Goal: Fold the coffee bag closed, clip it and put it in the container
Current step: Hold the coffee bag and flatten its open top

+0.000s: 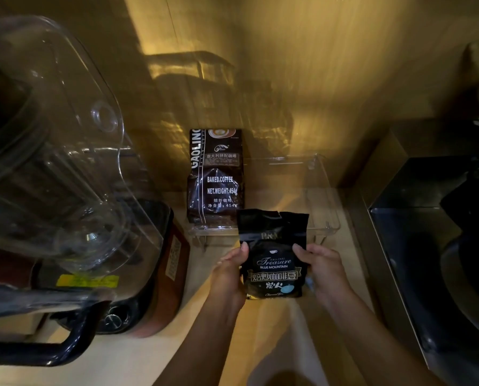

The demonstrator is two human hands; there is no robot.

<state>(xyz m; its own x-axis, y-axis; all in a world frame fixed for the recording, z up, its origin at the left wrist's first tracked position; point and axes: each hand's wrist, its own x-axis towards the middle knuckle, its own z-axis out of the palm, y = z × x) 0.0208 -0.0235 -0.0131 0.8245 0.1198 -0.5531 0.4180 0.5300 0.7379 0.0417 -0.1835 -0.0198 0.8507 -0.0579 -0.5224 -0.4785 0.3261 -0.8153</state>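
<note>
I hold a small black coffee bag (273, 254) upright over the wooden counter; it reads "Treasure Blue Mountain" and its torn top stands open and unfolded. My left hand (230, 271) grips its left edge and my right hand (323, 267) grips its right edge, thumbs on the front. Just behind the bag stands a clear plastic container (320, 190) against the wall. A taller dark brown "Gaolin" coffee bag (214, 176) stands upright in the container's left part. No clip shows in view.
A large blender with a clear jug (51, 151) and dark red base (160, 277) fills the left side. A black stove top with a dark pan (455, 263) lies at the right. Pale counter (277, 338) shows beneath my forearms.
</note>
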